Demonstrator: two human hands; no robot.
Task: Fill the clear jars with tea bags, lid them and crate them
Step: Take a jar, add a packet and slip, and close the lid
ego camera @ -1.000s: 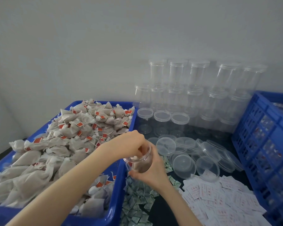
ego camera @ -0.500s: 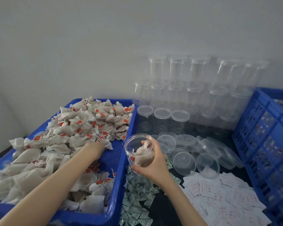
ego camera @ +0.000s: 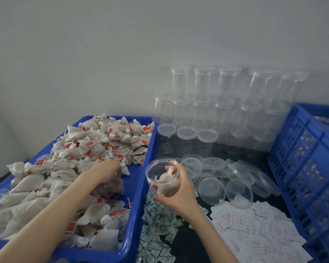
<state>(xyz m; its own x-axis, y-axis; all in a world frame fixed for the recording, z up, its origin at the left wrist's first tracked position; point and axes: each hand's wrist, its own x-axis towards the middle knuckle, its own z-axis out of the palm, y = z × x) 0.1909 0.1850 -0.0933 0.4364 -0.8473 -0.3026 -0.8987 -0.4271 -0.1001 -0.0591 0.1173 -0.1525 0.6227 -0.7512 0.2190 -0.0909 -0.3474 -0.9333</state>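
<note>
The right hand (ego camera: pixel 179 194) holds a clear jar (ego camera: pixel 162 177) tilted, mouth up and toward the wall, its fingers (ego camera: pixel 176 168) and thumb curled round the lower body. A few tea bags (ego camera: pixel 165 184) sit inside the jar. The left hand (ego camera: pixel 107 172) reaches into the blue tray (ego camera: pixel 139 186) just left of the jar, knuckles up, its fingers bent down among the heap of tea bags (ego camera: pixel 95 145); whether they have closed on a bag I cannot tell, as the hand's back hides them. Beyond the right hand's fingers loose clear lids (ego camera: pixel 213 188) lie overlapping on the dark bench (ego camera: pixel 190 242), and behind those stand stacked empty jars (ego camera: pixel 224 103) against the wall. Below the jar a scatter of small green sachets (ego camera: pixel 156 228) spreads beside the tray, with white printed slips (ego camera: pixel 254 224) to the right of the forearm. A blue crate (ego camera: pixel 304 164) stands at the far right.
</note>
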